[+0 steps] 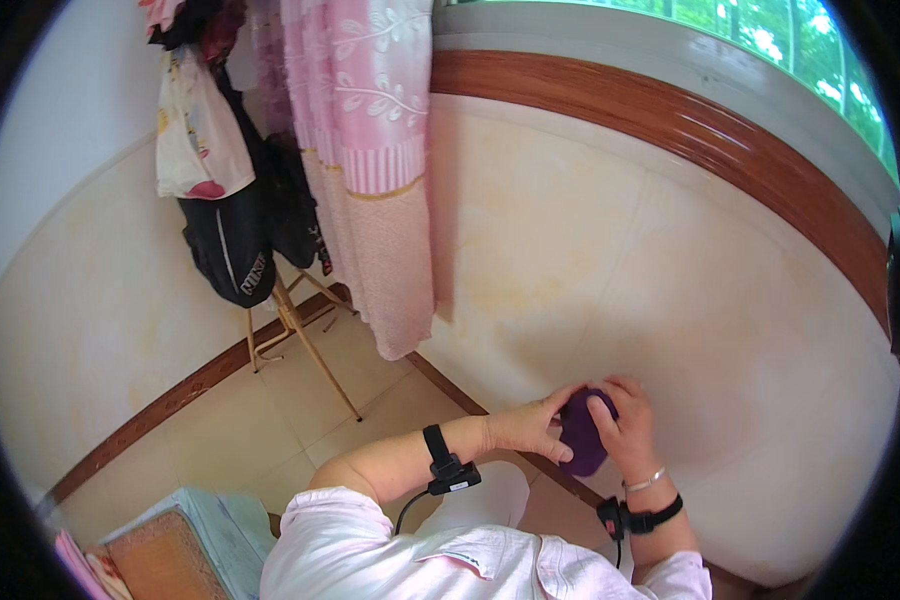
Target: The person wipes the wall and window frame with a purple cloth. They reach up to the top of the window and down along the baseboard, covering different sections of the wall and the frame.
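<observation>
A dark purple cloth [583, 439], folded or bunched into a small oval bundle, is held in front of me near the wall. My left hand [534, 429] grips its left side, with the thumb low on the near edge and the fingers at the top. From the right, my right hand [630, 424] holds the upper part, thumb lying across the cloth's face. The fingertips of both hands are partly hidden behind the bundle. Black straps with small wired devices sit on both forearms, and a bracelet [645, 480] circles my right wrist.
Behind the cloth rises a cream wall [540, 247] with a reddish-brown wooden ledge [645, 120] below a window. A pink curtain [382, 187] hangs at the corner beside a stand [292, 315] with bags and clothes. A box-like piece with a light-blue cover [232, 525] stands lower left.
</observation>
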Demonstrator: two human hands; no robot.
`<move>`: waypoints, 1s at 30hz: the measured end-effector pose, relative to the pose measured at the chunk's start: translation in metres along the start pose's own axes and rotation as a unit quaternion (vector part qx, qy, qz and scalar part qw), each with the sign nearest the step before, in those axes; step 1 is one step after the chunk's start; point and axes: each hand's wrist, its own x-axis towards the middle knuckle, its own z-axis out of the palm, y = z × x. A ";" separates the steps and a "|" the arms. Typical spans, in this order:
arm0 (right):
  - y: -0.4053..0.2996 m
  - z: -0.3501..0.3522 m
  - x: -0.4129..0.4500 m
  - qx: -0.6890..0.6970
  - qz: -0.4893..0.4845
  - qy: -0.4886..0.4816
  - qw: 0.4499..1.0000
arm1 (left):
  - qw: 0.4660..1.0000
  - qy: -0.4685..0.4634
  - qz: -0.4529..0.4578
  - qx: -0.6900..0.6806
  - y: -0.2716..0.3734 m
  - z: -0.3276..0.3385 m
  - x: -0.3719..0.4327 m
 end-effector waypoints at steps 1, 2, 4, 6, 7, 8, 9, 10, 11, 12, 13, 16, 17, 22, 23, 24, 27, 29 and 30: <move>-0.008 -0.002 0.010 -0.065 -0.064 0.019 0.996 | 1.000 -0.012 -0.002 -0.003 0.006 0.004 0.004; -0.014 -0.004 0.018 -0.130 -0.127 0.037 0.983 | 1.000 0.018 -0.008 -0.005 0.011 0.008 0.007; -0.025 -0.007 0.026 -0.160 -0.122 0.024 0.979 | 0.993 0.078 0.025 0.081 0.010 0.010 0.013; -0.032 -0.008 0.031 -0.191 -0.111 0.003 0.975 | 0.996 0.072 -0.005 0.050 0.008 0.006 0.016; -0.031 -0.007 0.033 -0.196 -0.105 0.006 0.975 | 0.997 0.072 -0.034 0.022 0.009 0.004 0.018; -0.027 -0.005 0.036 -0.147 -0.060 -0.011 0.987 | 0.997 0.052 -0.054 0.008 0.011 -0.001 0.017; -0.022 -0.001 0.034 -0.095 -0.014 -0.030 0.995 | 0.988 0.086 -0.131 -0.005 0.000 -0.009 0.016; -0.014 0.001 0.032 -0.015 0.031 -0.019 0.999 | 0.990 0.105 -0.089 -0.026 0.007 -0.011 0.013; -0.008 0.000 0.030 -0.020 0.035 -0.015 0.999 | 0.990 0.124 -0.047 -0.047 0.017 -0.015 0.010; -0.001 -0.006 0.029 0.017 0.031 0.014 0.999 | 0.987 0.145 -0.045 -0.053 0.032 -0.017 0.009; 0.002 -0.009 0.030 0.062 0.020 0.040 0.997 | 0.982 0.175 -0.043 -0.055 0.045 -0.023 0.003; 0.005 -0.032 0.025 0.015 0.027 0.021 0.999 | 0.927 0.315 0.103 0.176 0.064 -0.050 0.002; 0.006 -0.039 0.025 -0.012 0.030 0.020 0.999 | 0.924 0.350 -0.046 0.148 0.081 -0.062 -0.005; 0.007 -0.072 0.033 -0.119 -0.035 0.078 0.989 | 0.869 0.435 0.197 -0.131 0.134 -0.120 0.012; 0.006 -0.077 0.036 -0.155 -0.059 0.099 0.981 | 0.855 0.449 0.244 -0.090 0.144 -0.134 0.017; 0.003 -0.084 0.039 -0.160 -0.060 0.101 0.980 | 0.828 0.476 0.287 -0.067 0.155 -0.145 0.026; 0.000 -0.100 0.049 -0.315 -0.173 0.158 0.920 | 0.740 0.549 0.388 -0.032 0.197 -0.165 0.054; -0.003 -0.101 0.054 -0.336 -0.159 0.163 0.914 | 0.602 0.649 0.430 0.175 0.219 -0.196 0.062; 0.002 -0.108 0.055 -0.348 -0.154 0.164 0.910 | 0.626 0.628 0.420 0.195 0.226 -0.194 0.075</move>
